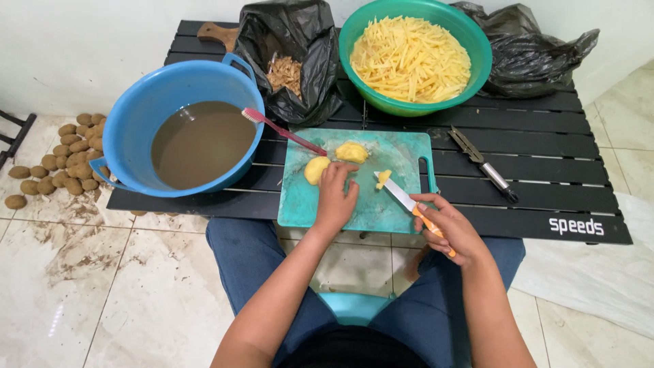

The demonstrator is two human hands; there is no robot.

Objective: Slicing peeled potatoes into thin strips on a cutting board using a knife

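A low black slatted table [545, 146] stands on a pale tiled floor [75, 300] streaked with mud, against a white wall [82, 48]. At the table's near edge, about the middle, lies one teal cutting board [381, 211]. On it are three peeled potato pieces: one [316, 170] near the board's left side, one [351, 152] by its far edge, and a small one [383, 178] near the centre.

At the table's left end sits one blue tub [146, 109] of brown water, with one pink toothbrush [283, 131] leaning from its rim onto the board. At the far edge stands one green bowl [480, 65] heaped with cut potato sticks, between two black plastic bags [300, 41]; the left one holds peelings. One peeler [484, 165] lies to the right of the board. A heap of unpeeled potatoes [61, 160] lies on the floor by the wall.

The left hand [336, 197] rests on the board, fingers bent, fingertips touching the left potato piece. The right hand [453, 228] is closed around the orange handle of one knife [402, 197], its blade tip beside the small piece.
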